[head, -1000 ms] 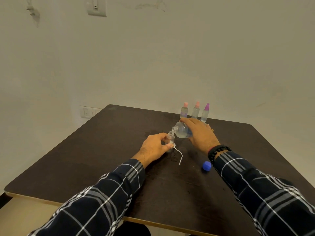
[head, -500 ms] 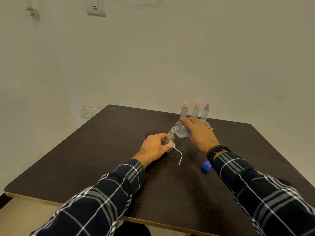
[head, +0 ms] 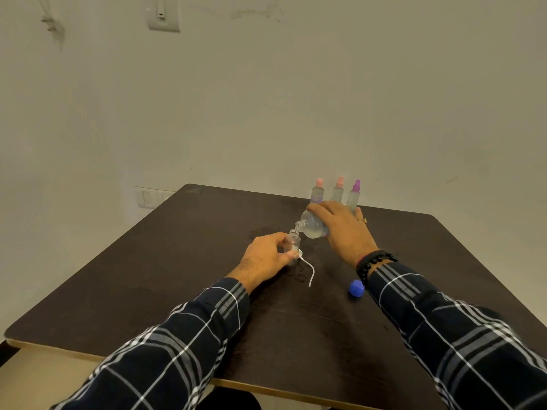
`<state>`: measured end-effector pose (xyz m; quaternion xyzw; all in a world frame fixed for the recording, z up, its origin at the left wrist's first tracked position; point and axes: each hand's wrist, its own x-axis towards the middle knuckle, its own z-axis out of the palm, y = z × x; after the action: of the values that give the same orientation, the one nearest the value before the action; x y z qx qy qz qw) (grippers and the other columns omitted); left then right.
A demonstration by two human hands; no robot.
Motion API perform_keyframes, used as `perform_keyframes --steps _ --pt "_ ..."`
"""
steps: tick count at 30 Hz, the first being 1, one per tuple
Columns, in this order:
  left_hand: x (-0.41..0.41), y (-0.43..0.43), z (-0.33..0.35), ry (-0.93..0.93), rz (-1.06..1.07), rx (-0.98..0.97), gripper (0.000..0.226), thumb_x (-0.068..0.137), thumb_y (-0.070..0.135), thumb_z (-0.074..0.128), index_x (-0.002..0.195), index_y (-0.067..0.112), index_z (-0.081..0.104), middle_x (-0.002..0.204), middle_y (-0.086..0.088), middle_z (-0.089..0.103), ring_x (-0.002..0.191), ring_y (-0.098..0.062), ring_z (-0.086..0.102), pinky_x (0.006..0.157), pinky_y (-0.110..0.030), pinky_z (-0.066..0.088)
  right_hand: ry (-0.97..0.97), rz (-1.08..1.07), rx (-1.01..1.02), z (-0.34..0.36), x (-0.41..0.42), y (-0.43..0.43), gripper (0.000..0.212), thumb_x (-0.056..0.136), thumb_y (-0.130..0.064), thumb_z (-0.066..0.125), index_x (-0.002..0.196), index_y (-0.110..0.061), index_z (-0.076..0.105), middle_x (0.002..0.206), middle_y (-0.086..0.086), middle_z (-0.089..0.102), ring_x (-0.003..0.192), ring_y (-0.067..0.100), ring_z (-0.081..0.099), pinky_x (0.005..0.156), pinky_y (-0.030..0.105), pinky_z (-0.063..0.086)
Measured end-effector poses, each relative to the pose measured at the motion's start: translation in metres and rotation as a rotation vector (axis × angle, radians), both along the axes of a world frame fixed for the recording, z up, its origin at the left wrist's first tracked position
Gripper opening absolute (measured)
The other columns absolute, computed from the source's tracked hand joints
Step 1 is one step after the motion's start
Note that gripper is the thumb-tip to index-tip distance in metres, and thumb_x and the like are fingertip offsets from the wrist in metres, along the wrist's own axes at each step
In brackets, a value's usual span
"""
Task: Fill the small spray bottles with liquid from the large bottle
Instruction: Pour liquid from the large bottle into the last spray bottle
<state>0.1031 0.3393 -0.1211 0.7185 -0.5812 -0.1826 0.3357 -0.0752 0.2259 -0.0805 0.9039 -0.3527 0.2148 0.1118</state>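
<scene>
My left hand [head: 266, 257] grips a small clear spray bottle [head: 294, 242] that stands upright and uncapped on the dark table [head: 183, 279]. My right hand [head: 344, 229] holds the large clear bottle [head: 310, 225] tipped on its side, its open mouth just above and right of the small bottle's neck. A white spray head with its dip tube [head: 309, 269] lies on the table beside the small bottle. Three capped small spray bottles stand at the far edge: two with pink tops [head: 317, 190] [head: 337, 192] and one with a purple top [head: 354, 194].
A blue cap [head: 356, 288] lies on the table near my right wrist. A wet patch darkens the table around the small bottle. The table's far edge meets a plain wall with a socket [head: 147, 199] to the left.
The large bottle's mouth has shifted slightly up and right, away from the small bottle's neck. Both hands otherwise hold their places.
</scene>
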Motion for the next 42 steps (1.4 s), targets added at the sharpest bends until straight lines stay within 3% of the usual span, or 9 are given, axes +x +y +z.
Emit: perform_keyframes --steps 13,19,34,42 --pt "0.0 0.002 0.0 0.011 -0.001 -0.019 0.037 0.09 0.046 0.068 0.124 0.034 0.061 0.107 0.017 0.066 0.093 -0.001 0.065 0.082 -0.023 0.045 0.004 -0.002 -0.052 0.005 0.0 0.008 0.074 0.089 -0.01 0.071 0.146 -0.039 0.035 0.146 0.0 0.043 0.14 0.023 0.037 0.112 0.068 0.025" --pt "-0.001 0.0 0.0 0.001 0.006 -0.002 0.042 0.091 0.047 0.067 0.13 0.035 0.059 0.117 0.013 0.066 0.103 -0.008 0.064 0.089 -0.027 0.047 0.002 0.008 -0.078 0.006 0.0 0.009 0.077 0.086 -0.003 0.07 0.146 -0.037 0.036 0.146 0.002 0.042 0.14 0.025 0.037 0.115 0.07 0.018" --pt "-0.001 0.0 0.0 -0.025 0.019 0.007 0.038 0.09 0.048 0.067 0.124 0.03 0.062 0.113 0.011 0.066 0.099 -0.008 0.063 0.089 -0.03 0.051 0.016 -0.004 -0.051 0.006 0.0 0.009 0.079 0.087 -0.009 0.073 0.146 -0.039 0.032 0.149 0.001 0.04 0.142 0.024 0.034 0.114 0.07 0.022" --pt "-0.002 0.001 0.002 -0.012 0.014 0.005 0.04 0.09 0.047 0.068 0.126 0.032 0.06 0.114 0.013 0.066 0.097 -0.004 0.064 0.088 -0.027 0.049 -0.001 0.001 -0.057 0.008 0.0 0.012 0.077 0.087 -0.005 0.071 0.147 -0.037 0.036 0.148 0.002 0.041 0.141 0.026 0.035 0.116 0.07 0.016"
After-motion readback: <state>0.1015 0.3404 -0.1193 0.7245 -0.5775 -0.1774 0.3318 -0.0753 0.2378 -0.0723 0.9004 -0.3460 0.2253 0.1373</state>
